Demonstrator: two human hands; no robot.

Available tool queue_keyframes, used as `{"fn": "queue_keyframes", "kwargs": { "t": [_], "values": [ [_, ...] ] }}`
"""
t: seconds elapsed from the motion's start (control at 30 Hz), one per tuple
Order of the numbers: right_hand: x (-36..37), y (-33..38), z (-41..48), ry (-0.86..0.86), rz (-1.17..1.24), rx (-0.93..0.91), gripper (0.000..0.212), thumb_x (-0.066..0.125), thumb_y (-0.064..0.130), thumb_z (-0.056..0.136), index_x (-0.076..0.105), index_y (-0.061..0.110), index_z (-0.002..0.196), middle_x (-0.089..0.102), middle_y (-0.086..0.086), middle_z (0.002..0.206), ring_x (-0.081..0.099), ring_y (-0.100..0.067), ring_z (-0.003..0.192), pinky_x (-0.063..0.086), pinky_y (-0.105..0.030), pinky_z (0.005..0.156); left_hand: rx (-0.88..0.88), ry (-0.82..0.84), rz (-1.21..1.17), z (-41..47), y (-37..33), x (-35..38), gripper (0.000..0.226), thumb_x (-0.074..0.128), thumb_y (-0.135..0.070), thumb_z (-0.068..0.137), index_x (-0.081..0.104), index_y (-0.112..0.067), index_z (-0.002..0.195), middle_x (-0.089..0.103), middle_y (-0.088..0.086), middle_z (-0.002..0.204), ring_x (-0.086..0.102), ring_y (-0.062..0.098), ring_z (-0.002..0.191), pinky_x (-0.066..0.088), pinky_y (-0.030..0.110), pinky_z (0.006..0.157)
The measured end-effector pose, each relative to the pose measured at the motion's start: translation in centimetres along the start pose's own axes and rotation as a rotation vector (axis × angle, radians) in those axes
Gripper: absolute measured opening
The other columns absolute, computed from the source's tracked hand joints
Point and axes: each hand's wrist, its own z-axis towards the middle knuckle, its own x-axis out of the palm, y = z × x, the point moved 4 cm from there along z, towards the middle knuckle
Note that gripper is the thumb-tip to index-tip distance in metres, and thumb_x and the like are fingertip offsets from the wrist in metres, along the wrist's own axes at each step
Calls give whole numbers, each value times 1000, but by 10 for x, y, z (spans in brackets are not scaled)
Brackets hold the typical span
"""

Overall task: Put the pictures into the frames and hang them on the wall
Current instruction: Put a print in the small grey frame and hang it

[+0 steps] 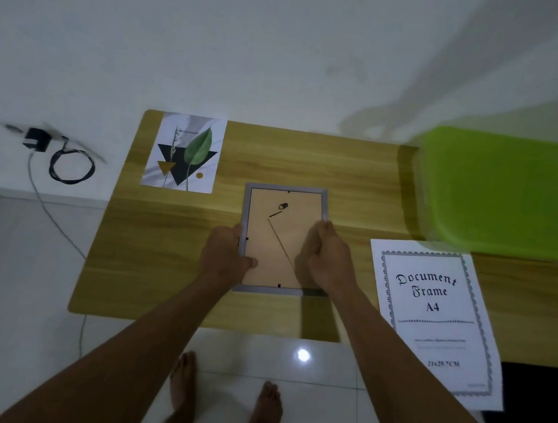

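Observation:
A grey picture frame lies face down on the wooden table, its brown backing board upward with a small hanger near the top. My left hand grips the frame's left edge, thumb on the backing. My right hand has its fingers curled at the right edge, over the backing's right side. A leaf print lies flat at the table's far left. A white "Document Frame A4" sheet lies at the right, hanging over the near edge.
A green plastic lid or bin sits at the table's far right. A white wall stands right behind the table. On the left, a black adapter with a coiled cable hangs on the wall. White tiled floor and my bare feet are below.

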Motion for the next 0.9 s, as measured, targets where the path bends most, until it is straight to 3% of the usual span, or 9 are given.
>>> {"fn": "queue_keyframes", "kwargs": {
  "t": [0.1, 0.23, 0.3, 0.4, 0.6, 0.67, 0.73, 0.8, 0.9],
  "values": [
    [4, 1, -1, 23, -146, -37, 52, 32, 17, 105, 19, 1, 153, 43, -22, 146, 53, -35, 121, 42, -36, 101, 49, -2, 30, 3, 2, 2, 89, 86, -29, 70, 42, -6, 143, 51, 18, 133, 52, 32, 120, 45, 41, 100],
    [8, -5, -10, -34, -265, -200, 45, 39, 15, 100, 37, 1, 143, 40, -20, 141, 41, -35, 127, 44, -51, 102, 195, 29, 184, 4, 4, -9, 91, 80, -40, 74, 35, -9, 147, 44, 15, 144, 39, 30, 133, 34, 39, 108],
    [14, -8, -23, 9, -275, -266, 44, 43, 25, 102, 39, 7, 143, 36, -18, 146, 35, -33, 134, 41, -51, 106, 234, 130, 349, 3, 10, -12, 111, 78, -56, 67, 20, -16, 153, 20, 10, 159, 15, 29, 146, 21, 45, 117],
    [35, -14, -44, 119, -355, -426, 47, 45, 36, 102, 41, 12, 141, 29, -19, 154, 21, -35, 145, 27, -53, 116, 205, 326, 493, 3, 24, -8, 136, 79, -66, 57, -9, -27, 154, -16, 5, 161, -18, 32, 146, 1, 59, 115],
    [61, -25, -53, 124, -375, -489, 22, 50, 29, 97, 57, 21, 116, 38, -19, 147, 28, -37, 142, 20, -64, 113, 214, 358, 545, 5, 25, -5, 137, 79, -61, 61, -18, -29, 151, -22, 7, 160, -21, 35, 145, 1, 64, 112],
    [62, -25, -52, 97, -323, -481, 17, 53, 24, 95, 59, 22, 111, 40, -17, 145, 29, -36, 142, 19, -64, 114, 211, 367, 546, 6, 26, -5, 136, 79, -62, 61, -20, -32, 150, -23, 7, 159, -22, 35, 145, 0, 64, 112],
    [62, -23, -53, 59, -265, -453, 15, 56, 18, 94, 62, 19, 108, 37, -18, 150, 23, -36, 147, 5, -61, 120, 207, 373, 534, 6, 27, -4, 136, 79, -61, 61, -20, -33, 150, -23, 7, 159, -23, 35, 144, -2, 64, 112],
    [62, -22, -54, 26, -195, -418, 14, 58, 13, 93, 65, 15, 106, 33, -18, 155, 14, -34, 150, -9, -45, 120, 207, 371, 522, 7, 28, -4, 137, 80, -60, 61, -20, -32, 150, -23, 6, 159, -23, 34, 144, -3, 63, 112],
    [62, -23, -55, 14, -105, -396, 11, 62, 9, 91, 65, 15, 99, 31, -18, 157, 8, -26, 150, -17, -32, 116, 193, 367, 513, 8, 29, -4, 138, 80, -59, 60, -19, -27, 151, -23, 5, 159, -22, 33, 145, -3, 64, 113]
  ]
}}
